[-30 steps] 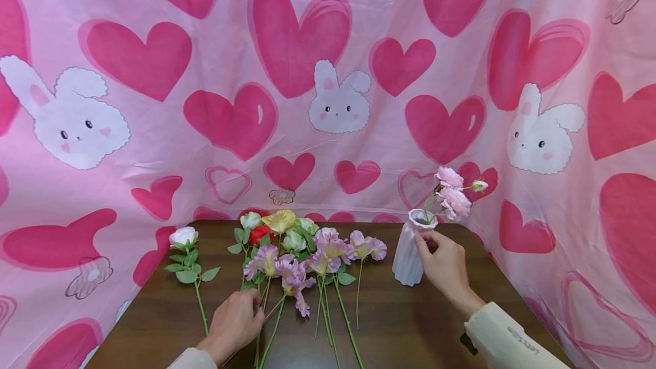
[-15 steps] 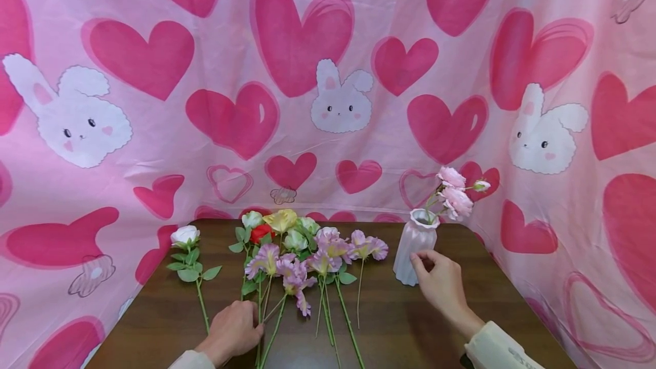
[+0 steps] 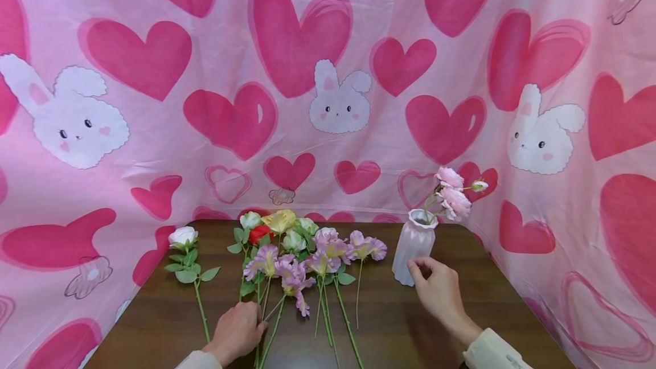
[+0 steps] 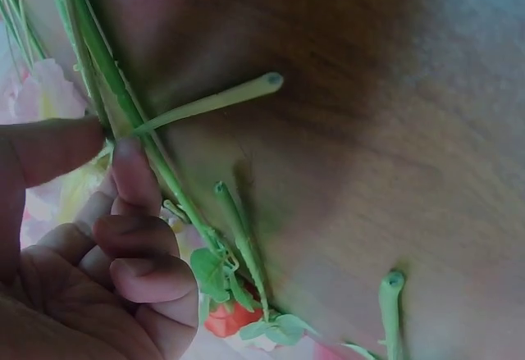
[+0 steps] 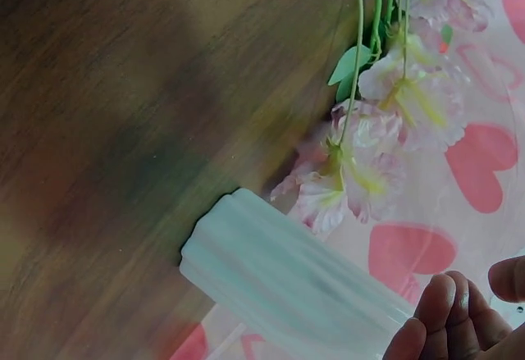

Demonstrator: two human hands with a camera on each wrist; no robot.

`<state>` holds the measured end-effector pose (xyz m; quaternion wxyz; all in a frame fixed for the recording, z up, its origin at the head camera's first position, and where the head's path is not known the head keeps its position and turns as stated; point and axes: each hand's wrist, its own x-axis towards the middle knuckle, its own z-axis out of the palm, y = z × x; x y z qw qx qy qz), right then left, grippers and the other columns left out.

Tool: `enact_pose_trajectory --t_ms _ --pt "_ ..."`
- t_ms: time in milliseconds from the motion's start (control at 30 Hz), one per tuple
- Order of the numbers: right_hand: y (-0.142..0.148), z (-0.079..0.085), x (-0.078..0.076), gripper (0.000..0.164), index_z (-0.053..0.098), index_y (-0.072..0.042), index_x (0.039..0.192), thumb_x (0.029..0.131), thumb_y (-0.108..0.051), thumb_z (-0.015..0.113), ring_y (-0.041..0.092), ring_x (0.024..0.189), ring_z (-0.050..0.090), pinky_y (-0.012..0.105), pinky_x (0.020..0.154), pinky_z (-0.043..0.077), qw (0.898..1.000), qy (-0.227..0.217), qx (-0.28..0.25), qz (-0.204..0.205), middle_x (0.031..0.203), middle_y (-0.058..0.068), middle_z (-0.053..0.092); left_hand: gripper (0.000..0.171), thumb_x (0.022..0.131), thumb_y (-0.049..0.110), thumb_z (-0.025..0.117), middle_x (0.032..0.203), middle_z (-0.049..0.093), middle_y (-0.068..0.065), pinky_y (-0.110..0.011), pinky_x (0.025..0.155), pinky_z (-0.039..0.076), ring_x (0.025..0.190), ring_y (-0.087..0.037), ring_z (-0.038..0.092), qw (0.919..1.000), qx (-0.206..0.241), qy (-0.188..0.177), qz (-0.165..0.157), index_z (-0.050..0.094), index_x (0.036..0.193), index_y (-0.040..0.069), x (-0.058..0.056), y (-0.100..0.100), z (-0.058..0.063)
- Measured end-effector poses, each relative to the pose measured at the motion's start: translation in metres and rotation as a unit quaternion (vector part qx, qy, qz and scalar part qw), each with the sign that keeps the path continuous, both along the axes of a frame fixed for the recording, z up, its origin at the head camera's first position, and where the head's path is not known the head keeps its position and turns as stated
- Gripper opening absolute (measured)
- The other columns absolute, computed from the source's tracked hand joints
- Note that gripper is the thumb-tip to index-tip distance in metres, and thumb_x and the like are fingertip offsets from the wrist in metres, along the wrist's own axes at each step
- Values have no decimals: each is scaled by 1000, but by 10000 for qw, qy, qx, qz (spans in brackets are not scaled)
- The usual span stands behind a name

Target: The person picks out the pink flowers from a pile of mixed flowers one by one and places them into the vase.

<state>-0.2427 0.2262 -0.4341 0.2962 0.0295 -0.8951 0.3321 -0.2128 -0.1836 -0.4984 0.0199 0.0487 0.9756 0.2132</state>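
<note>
My left hand (image 3: 238,332) is low over the table among the flower stems. In the left wrist view its thumb and index finger pinch a thin flower stem (image 4: 84,65), while the other fingers curl loosely. Purple ruffled flowers (image 3: 294,278) lie just beyond this hand. My right hand (image 3: 439,290) is beside the lower part of a white fluted vase (image 3: 413,249), its fingers loosely bent and nothing between them. The fingertips (image 5: 439,303) overlap the vase in the right wrist view. Pink flowers (image 3: 454,203) with a bud stand in the vase, leaning right.
A white rose (image 3: 183,237) lies apart at the left of the brown table (image 3: 389,323). A yellow flower (image 3: 279,221), a red rose (image 3: 259,234) and several pale roses lie behind the purple ones. A pink heart-print cloth (image 3: 318,181) hangs around the back and sides.
My right hand has moved down from near the vase's neck to beside its lower part. My left hand has shifted slightly down and right among the stems.
</note>
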Motion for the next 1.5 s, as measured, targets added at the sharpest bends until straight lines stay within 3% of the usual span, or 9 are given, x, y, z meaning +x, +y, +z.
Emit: enact_pose_trajectory --t_ms 133,300,467,800,1033,1500 --pt "-1 -4 1 9 76 -11 83 91 -14 77 9 58 51 28 58 42 10000 -54 9 -1 63 -8 59 35 88 15 79 59 53 4 -38 56 45 56 -14 53 9999 112 -7 65 56 62 17 1 -1 0" --pt "-2 -12 5 10 76 -13 81 91 -14 78 7 57 51 27 58 43 10000 -55 -10 25 63 -9 59 35 90 10 74 59 53 2 -35 54 41 55 -16 51 9980 457 -212 382 54 62 15 1 -2 2" --pt "-5 -18 8 11 75 -13 81 91 -14 78 9 59 51 28 57 42 9998 -171 -21 99 64 -7 59 33 90 10 72 61 56 3 -36 54 42 57 -16 52 9966 520 -181 618 57 62 16 2 -4 7" --pt "-10 -30 12 11 74 -16 80 90 -14 78 9 60 51 28 59 42 9988 -476 47 119 64 -10 56 26 89 11 71 66 57 5 -38 57 45 61 -15 55 9941 562 418 827 58 67 18 1 -2 10" --pt "-12 -33 13 9 76 -17 83 92 -17 78 10 62 52 29 62 44 9974 -716 16 115 66 -11 59 22 89 12 73 68 63 5 -40 56 46 62 -16 60 9875 698 1106 875 63 71 19 -1 -2 12" --pt "-17 -37 16 10 77 -17 86 93 -24 77 9 65 55 30 64 46 9963 -840 -101 170 71 -10 65 18 92 13 75 64 58 10 -36 56 42 59 -11 52 9834 951 1291 852 65 76 17 1 10 17"
